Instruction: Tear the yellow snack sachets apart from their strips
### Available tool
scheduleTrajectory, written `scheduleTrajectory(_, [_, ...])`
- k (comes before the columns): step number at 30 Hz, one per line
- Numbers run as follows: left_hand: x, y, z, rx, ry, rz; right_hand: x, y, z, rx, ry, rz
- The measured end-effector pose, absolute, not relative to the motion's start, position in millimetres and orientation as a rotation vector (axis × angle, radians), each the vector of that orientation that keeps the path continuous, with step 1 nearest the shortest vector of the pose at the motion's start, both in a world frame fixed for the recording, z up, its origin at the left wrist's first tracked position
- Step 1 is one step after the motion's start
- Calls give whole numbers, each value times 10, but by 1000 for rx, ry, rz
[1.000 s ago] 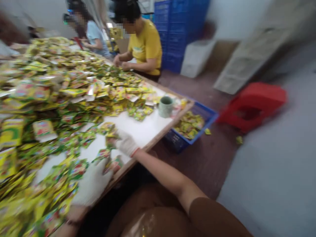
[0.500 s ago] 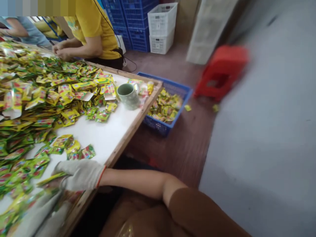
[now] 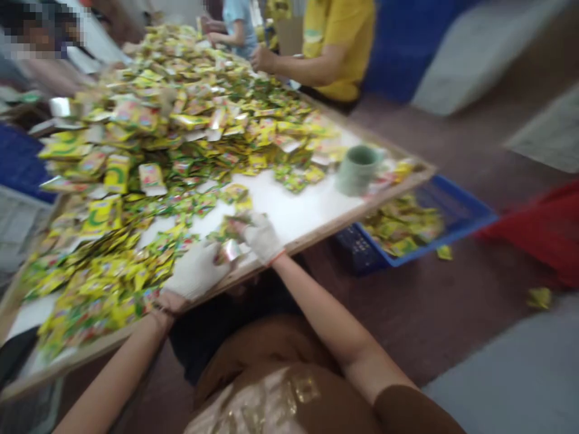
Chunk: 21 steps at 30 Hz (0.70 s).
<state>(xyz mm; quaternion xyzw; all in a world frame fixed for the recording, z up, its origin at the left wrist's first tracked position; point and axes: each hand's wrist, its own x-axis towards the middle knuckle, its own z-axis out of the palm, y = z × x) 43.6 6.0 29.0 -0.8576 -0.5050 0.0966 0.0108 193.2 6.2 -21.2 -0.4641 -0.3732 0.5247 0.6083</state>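
Both my hands wear pale gloves at the near edge of a white, wood-framed table (image 3: 307, 211). My left hand (image 3: 198, 271) curls around a small packet with a silvery end (image 3: 230, 250). To its right, my right hand (image 3: 261, 237) has its fingers bent around a green and red packet (image 3: 233, 226). Motion blur softens the fingertips. A large heap of yellow and green packets (image 3: 194, 138) covers much of the tabletop, with loose packets lying beside my left hand.
A green mug (image 3: 358, 172) stands near the table's right corner. Below that corner, a blue basket (image 3: 456, 211) on the floor holds yellow packets. A red stool (image 3: 543, 235) is at the far right. A person in yellow (image 3: 339, 48) works across the table.
The view has swung left, so more of the table and heap shows. Both my hands now appear nearer the middle of the picture, with my left hand and forearm more fully visible.
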Motion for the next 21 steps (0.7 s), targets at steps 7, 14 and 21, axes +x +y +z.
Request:
scheduleTrajectory(7, [205,-104,21,-2555,-1916,-442,1912,-16,-222,-1129,-1076,1140])
scheduleTrajectory(14, [132,-184,6,-2626,-1878,-583,1855,-77,-187,-1183,-1280,1073])
scheduleTrajectory(21, [135,-167,68,-2684,-1796,-595,1890,-89,-174,-1208,-1421,1149])
